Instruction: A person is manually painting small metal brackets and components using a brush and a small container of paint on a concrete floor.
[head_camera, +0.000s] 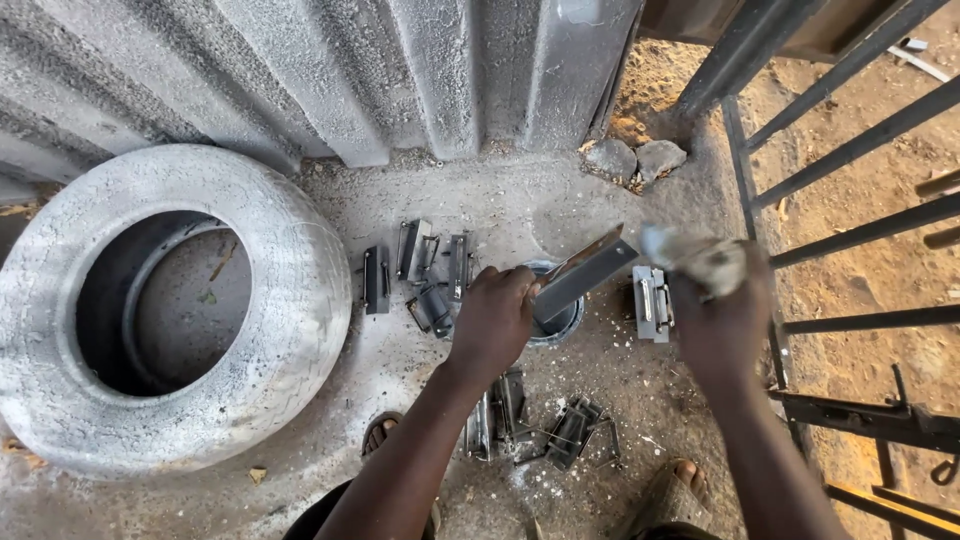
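While the left hand (492, 318) grips a flat metal piece (585, 277) with closed fingers above a small round tin (560, 318) on the dusty floor (500, 200), the right hand (722, 318) clutches a blurred brush (690, 255) near its upper end. Painted metal parts (415, 250) lie beside a grey tyre (290, 300).

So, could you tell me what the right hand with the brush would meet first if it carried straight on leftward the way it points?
Most likely the flat metal piece held by the left hand over the small paint tin. The right hand aims its brush at it, though depth is unclear.
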